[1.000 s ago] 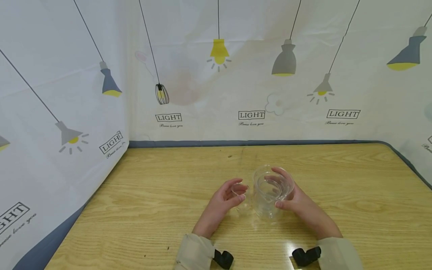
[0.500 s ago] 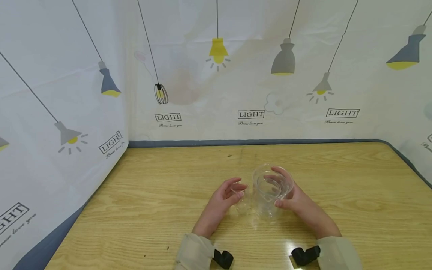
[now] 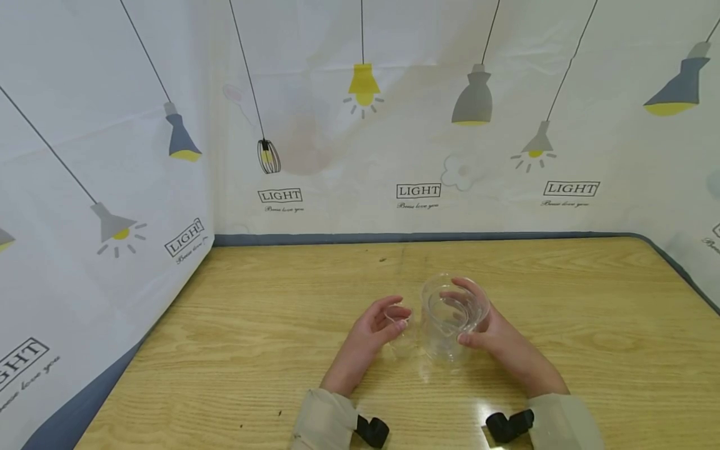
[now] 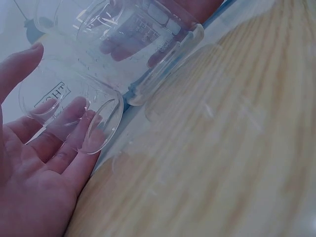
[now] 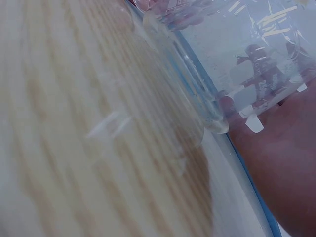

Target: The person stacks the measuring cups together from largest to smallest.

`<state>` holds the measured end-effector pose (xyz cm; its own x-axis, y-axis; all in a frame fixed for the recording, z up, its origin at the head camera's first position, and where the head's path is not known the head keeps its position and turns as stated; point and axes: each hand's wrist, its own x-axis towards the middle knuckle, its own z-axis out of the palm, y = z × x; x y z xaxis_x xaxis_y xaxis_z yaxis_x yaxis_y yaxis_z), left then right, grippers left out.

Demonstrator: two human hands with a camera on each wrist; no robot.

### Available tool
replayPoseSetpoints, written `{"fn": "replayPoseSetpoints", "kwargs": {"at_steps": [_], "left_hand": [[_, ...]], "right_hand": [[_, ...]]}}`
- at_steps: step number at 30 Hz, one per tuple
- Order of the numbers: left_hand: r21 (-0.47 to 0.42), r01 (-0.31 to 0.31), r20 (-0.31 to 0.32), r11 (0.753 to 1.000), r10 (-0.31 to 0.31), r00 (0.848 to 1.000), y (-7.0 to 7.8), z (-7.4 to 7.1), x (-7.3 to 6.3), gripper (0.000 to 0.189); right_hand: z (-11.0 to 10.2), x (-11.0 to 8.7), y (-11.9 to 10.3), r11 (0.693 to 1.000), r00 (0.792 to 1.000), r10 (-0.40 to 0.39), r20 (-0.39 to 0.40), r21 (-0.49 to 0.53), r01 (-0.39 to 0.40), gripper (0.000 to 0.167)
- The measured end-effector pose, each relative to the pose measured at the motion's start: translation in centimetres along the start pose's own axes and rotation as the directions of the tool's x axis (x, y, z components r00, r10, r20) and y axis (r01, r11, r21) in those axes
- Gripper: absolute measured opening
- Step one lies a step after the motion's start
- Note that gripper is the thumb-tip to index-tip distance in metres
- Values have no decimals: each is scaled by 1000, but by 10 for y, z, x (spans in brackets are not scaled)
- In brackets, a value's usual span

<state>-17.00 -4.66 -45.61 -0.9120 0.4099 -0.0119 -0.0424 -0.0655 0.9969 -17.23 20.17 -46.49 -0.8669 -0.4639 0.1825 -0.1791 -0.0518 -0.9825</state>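
My left hand (image 3: 371,328) holds a small clear glass (image 3: 402,344), thumb on the near side and fingers round the far side. In the left wrist view the small glass (image 4: 111,126) stands on the table in the curve of the fingers. To its right is a larger clear beaker (image 3: 441,347), with printed markings visible on its wall in the left wrist view. An inner rim shows inside this beaker, perhaps another vessel nested there. My right hand (image 3: 497,331) grips the large beaker from its right side, the thumb in front and fingers behind.
The wooden table (image 3: 253,350) runs back to a white curtain (image 3: 337,156) printed with lamps, which also closes off the left side. Black wrist cameras are fixed at both sleeves (image 3: 323,419). Light glares off the tabletop near the right sleeve.
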Motion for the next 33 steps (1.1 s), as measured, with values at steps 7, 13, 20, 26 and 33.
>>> {"fn": "replayPoseSetpoints", "kwargs": {"at_steps": [7,13,20,26,33], "left_hand": [[1,19,8,1000,-19,1000,1,0,0,45],[4,14,12,1000,-14,1000,1,0,0,46],[-31,-10,18,999,10,1000,0,0,0,51],[-9,-48,6,999,48,999,-1,0,0,52],[37,-96,-55,995,98,994,0,-1,-1,51]], "right_hand": [[1,-1,0,999,1000,-15,3,44,15,79],[1,-1,0,997,999,-43,5,63,43,79],[2,-1,-1,1000,1000,-14,-9,17,14,81],[2,0,-3,999,1000,7,-23,-35,-8,82],[4,0,-3,999,998,38,-40,-28,-39,82]]}}
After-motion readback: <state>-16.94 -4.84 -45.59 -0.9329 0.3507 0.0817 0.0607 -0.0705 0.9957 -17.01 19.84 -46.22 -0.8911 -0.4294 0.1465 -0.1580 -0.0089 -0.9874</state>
